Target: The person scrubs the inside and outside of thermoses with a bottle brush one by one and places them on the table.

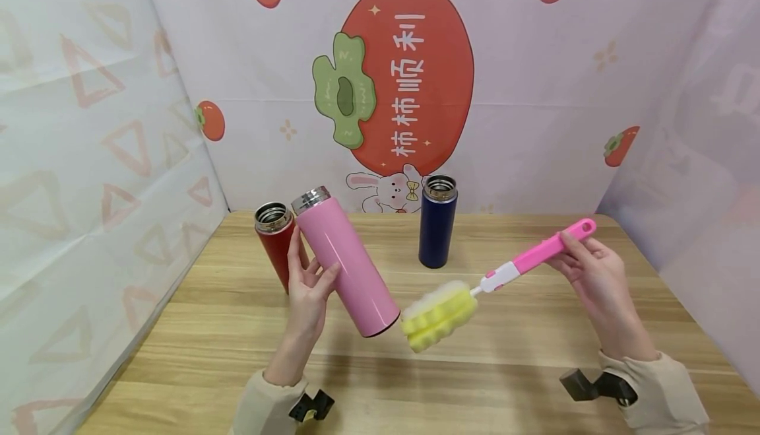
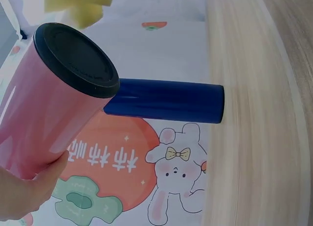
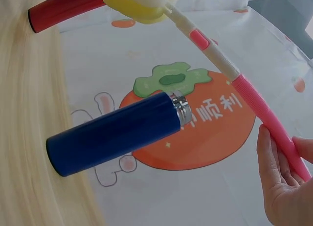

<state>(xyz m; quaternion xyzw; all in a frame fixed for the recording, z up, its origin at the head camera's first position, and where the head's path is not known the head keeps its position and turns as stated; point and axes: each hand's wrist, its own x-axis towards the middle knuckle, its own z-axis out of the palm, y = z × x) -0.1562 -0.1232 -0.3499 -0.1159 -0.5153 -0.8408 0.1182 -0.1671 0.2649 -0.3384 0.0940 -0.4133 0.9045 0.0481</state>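
Head view: wooden table point(image 1: 237, 329), persimmon-print backdrop point(image 1: 410, 72), left hand point(image 1: 309, 290) gripping pink bottle point(image 1: 347, 260).

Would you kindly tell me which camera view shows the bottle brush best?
The head view: the whole bottle brush shows, yellow sponge head to pink handle, held by the right hand. The right wrist view shows the handle and only part of the sponge. The left wrist view catches just a bit of yellow sponge at the top edge.
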